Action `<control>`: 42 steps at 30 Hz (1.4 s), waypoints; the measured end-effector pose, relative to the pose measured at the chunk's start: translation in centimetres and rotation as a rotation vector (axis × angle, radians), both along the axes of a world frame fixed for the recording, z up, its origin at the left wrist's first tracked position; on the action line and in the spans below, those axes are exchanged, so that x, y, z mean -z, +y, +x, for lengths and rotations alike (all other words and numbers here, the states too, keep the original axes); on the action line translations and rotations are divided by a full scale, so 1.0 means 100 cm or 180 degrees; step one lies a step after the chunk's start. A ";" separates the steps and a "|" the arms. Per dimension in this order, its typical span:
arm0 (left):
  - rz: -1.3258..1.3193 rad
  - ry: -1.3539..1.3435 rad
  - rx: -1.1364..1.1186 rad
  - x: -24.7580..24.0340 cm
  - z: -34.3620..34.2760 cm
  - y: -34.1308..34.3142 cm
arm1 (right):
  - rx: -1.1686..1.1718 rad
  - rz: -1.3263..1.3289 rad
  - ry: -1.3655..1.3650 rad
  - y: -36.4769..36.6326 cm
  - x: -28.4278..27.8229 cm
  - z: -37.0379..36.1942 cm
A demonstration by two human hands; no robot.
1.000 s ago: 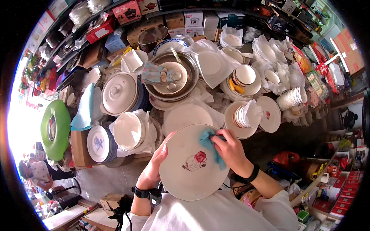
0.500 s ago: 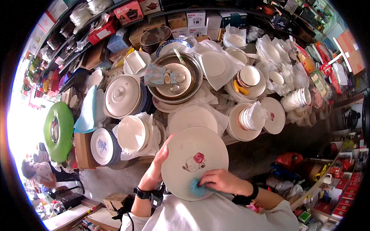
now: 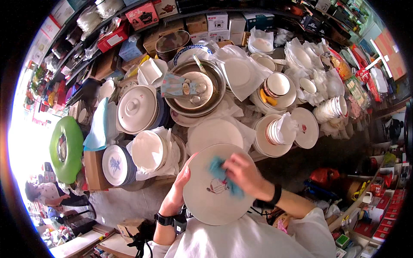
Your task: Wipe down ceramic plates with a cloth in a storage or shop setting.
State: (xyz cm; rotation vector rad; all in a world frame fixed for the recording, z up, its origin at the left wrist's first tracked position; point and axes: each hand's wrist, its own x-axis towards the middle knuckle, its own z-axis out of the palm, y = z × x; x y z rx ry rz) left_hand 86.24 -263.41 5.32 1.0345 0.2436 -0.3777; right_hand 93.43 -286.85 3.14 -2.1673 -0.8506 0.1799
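In front of the chest, in the head view: large white plate (image 3: 215, 189) with a small flower print, held tilted above the near edge of the crowded table (image 3: 275, 152). Left hand (image 3: 177, 193) clasped on the plate's left rim, fingers behind, thumb on the face, black watch (image 3: 165, 220) on the wrist. Right hand (image 3: 245, 174) closed on a crumpled blue cloth (image 3: 221, 172), pressed flat against the plate's face just above the flower; black band on that wrist too. Just beyond the plate, another bare white plate (image 3: 215, 133) on paper wrapping. Left of it, a stack of white bowls (image 3: 148, 150) in wrapping and a stack of blue-patterned plates (image 3: 115, 165). Farther back, a lidded white casserole (image 3: 137, 107) and a wide metal basin (image 3: 200, 88) holding a dish. To the right, stacked cups (image 3: 275, 131) on plates. At far left, a green round tray (image 3: 66, 148) on edge.
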 end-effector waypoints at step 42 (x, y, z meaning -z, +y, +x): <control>-0.0133 0.0019 -0.0368 0.017 -0.022 -0.001 | -0.1312 0.0960 0.1318 0.062 -0.018 -0.033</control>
